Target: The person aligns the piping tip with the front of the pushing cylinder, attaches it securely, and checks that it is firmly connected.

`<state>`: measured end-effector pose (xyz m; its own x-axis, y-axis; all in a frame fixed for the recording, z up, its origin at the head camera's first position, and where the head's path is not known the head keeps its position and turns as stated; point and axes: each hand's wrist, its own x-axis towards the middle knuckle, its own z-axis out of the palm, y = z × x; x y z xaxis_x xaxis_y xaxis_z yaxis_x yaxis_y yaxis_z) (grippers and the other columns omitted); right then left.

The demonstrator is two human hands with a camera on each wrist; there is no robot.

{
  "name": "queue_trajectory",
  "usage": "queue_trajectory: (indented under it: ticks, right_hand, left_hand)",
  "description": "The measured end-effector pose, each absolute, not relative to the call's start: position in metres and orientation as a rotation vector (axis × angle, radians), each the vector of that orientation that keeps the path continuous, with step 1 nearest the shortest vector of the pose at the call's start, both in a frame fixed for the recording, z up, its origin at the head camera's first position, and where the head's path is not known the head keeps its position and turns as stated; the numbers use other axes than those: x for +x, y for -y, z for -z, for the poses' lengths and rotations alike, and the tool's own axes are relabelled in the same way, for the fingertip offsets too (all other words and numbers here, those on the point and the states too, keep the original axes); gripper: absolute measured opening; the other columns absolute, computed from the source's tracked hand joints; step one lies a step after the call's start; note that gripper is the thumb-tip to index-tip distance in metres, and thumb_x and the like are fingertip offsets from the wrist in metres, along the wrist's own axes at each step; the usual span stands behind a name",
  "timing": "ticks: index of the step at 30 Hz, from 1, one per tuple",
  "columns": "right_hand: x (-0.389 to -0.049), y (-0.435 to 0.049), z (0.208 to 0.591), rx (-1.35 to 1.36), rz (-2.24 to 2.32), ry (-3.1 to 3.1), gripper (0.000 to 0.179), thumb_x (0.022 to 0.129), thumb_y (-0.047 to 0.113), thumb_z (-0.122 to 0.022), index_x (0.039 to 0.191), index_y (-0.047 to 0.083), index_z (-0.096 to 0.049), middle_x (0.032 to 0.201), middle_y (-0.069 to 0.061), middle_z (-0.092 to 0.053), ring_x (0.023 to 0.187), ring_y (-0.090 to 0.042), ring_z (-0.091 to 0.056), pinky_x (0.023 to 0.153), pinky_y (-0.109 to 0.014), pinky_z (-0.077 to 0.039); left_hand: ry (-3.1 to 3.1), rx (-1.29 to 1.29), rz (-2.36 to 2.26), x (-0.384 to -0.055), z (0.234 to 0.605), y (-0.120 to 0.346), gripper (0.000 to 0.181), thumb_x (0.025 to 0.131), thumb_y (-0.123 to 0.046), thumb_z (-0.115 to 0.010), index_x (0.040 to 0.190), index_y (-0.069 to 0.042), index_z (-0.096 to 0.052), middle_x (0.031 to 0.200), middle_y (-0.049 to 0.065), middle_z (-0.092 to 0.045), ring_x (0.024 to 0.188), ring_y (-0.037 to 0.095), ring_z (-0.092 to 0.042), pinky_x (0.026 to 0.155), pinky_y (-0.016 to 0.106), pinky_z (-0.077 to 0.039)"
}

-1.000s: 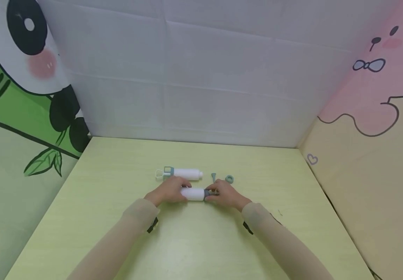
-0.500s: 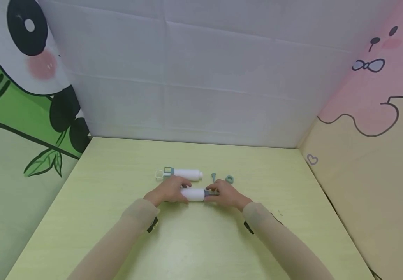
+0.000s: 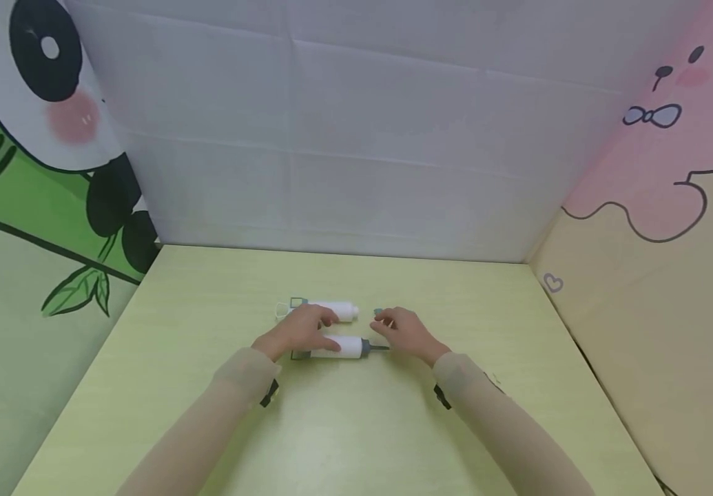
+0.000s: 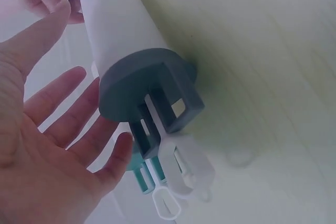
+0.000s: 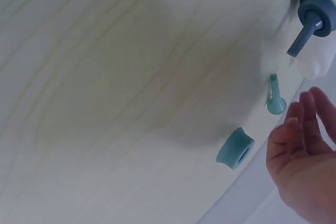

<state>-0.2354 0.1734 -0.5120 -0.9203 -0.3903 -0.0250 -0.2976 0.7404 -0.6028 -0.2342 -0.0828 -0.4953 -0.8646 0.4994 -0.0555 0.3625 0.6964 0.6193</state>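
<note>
Fingers (image 4: 75, 113) of the left hand (image 4: 58, 166) spread around the near white tube (image 3: 348, 346) without gripping; contact was unclear. The right hand (image 3: 407, 334), relaxed and holding nothing, hung beside the green nozzle (image 5: 275, 97) on the table (image 3: 356, 427). Pinching the nozzle lightly while steadying the tube against rolling seemed wise. Both hands angled toward each other. Near the nozzle lay a green ring (image 5: 230, 149); the far tube (image 3: 345, 311) lay behind the near one.

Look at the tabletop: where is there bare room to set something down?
Free: the near table between left sleeve and right sleeve; the strip between far tube and back wall; the patch between left sleeve and left wall. Crowded: the middle, where near tube, loose teal nozzle, teal ring, left hand and right hand cluster beside the far tube.
</note>
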Motion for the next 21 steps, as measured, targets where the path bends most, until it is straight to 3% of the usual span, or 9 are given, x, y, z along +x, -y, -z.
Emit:
queue_trajectory:
  ticks: [7,15,21]
  right_hand:
    - [-0.248,-0.173,0.518,-0.264,0.852,-2.932,0.029,0.087,0.017,-0.067,0.111,0.002,-0.063,0.086,-0.004,-0.065,0.075,-0.017,-0.06,0.067,-0.035,-0.049]
    - [-0.259,-0.178,0.512,-0.138,0.702,-3.015,0.034,0.086,0.023,-0.069,0.113,0.003,-0.064,0.101,-0.011,-0.062,0.091,-0.027,-0.059,0.075,-0.04,-0.048]
    - [-0.262,-0.183,0.513,-0.084,0.685,-3.001,0.037,0.085,0.024,-0.07,0.115,0.002,-0.063,0.104,-0.011,-0.059,0.093,-0.026,-0.057,0.078,-0.04,-0.047]
  left_hand:
    - [-2.734,0.68,-1.063,-0.235,0.5,0.079,0.04,0.083,-0.029,-0.075,0.115,-0.006,-0.066,0.1,0.008,-0.066,0.085,0.017,-0.061,0.075,0.035,-0.049]
    - [-2.756,0.688,-1.037,-0.237,0.485,0.07,0.034,0.083,-0.024,-0.075,0.112,-0.007,-0.068,0.098,0.006,-0.066,0.083,0.016,-0.06,0.074,0.034,-0.049]
    - [-2.754,0.731,-0.931,-0.252,0.48,0.057,0.036,0.084,-0.025,-0.073,0.115,-0.008,-0.067,0.098,0.003,-0.065,0.085,0.016,-0.058,0.074,0.033,-0.047]
